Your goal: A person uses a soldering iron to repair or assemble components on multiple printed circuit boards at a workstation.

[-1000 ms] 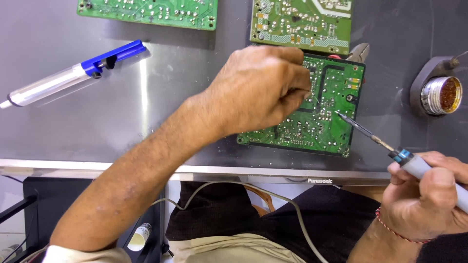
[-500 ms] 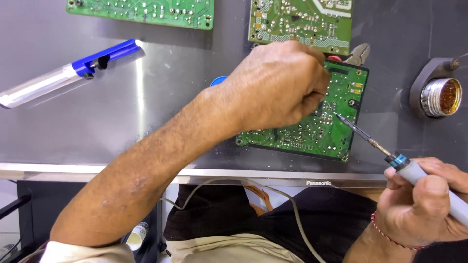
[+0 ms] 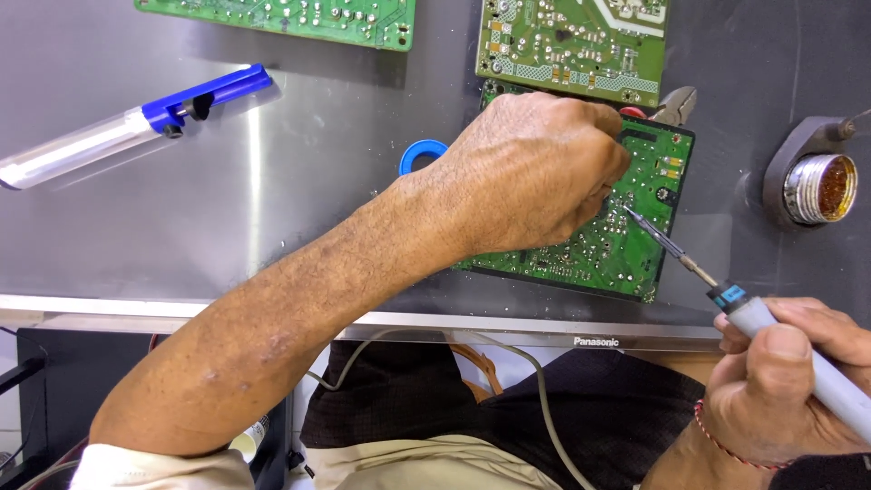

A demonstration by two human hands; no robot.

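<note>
A green circuit board (image 3: 635,227) lies solder side up on the grey metal table (image 3: 299,200). My left hand (image 3: 535,172) reaches across from the left and rests on this board with its fingers curled; what they pinch is hidden. At the lower right my right hand (image 3: 789,381) grips a grey soldering iron (image 3: 726,295). The iron's thin tip touches the board right beside my left fingertips.
A blue and clear desoldering pump (image 3: 127,127) lies at the left. Two more green boards (image 3: 299,16) (image 3: 572,41) sit along the far edge. A blue ring (image 3: 419,156) shows behind my left wrist, pliers (image 3: 676,104) behind the board, and a brass-wool tip cleaner (image 3: 817,186) at the right.
My right hand has brought the iron's tip in to the left, closer to my left fingertips on the board. The left hand has stayed on the board.
</note>
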